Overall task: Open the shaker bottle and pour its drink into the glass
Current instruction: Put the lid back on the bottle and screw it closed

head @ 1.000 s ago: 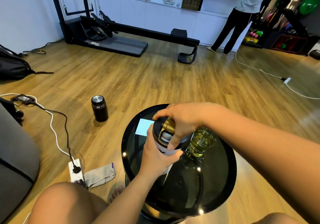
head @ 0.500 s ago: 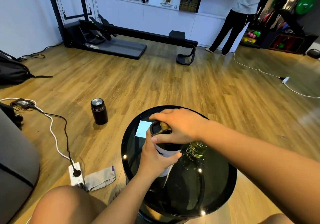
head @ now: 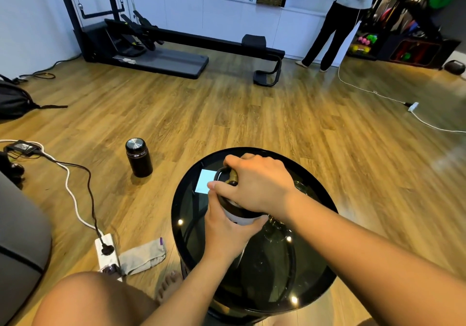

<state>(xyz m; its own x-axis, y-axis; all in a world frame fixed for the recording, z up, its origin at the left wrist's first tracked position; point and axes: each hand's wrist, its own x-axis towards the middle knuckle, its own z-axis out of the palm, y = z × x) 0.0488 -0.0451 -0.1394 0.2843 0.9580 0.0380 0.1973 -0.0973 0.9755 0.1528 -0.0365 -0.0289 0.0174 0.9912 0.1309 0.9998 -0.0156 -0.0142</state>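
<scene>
The shaker bottle (head: 240, 216), white-bodied with a black lid and a gold clasp, stands upright on the round black glass table (head: 186, 187). My left hand (head: 224, 227) wraps around the bottle's body from the near side. My right hand (head: 257, 187) lies over the lid from above, fingers curled round its rim. The glass (head: 301, 187) stands just right of the bottle, almost wholly hidden behind my right wrist; only a bit of its rim shows.
A black flask (head: 138, 156) stands on the wooden floor to the left. A power strip (head: 106, 252), cables and a grey cloth (head: 143, 257) lie near my knee. A person (head: 335, 20) stands at the far shelves beside exercise equipment (head: 156, 45).
My right hand has slid from the lid's side to cover its top, hiding the glass that showed before. The view has shifted slightly downward. The bottle stays in place.
</scene>
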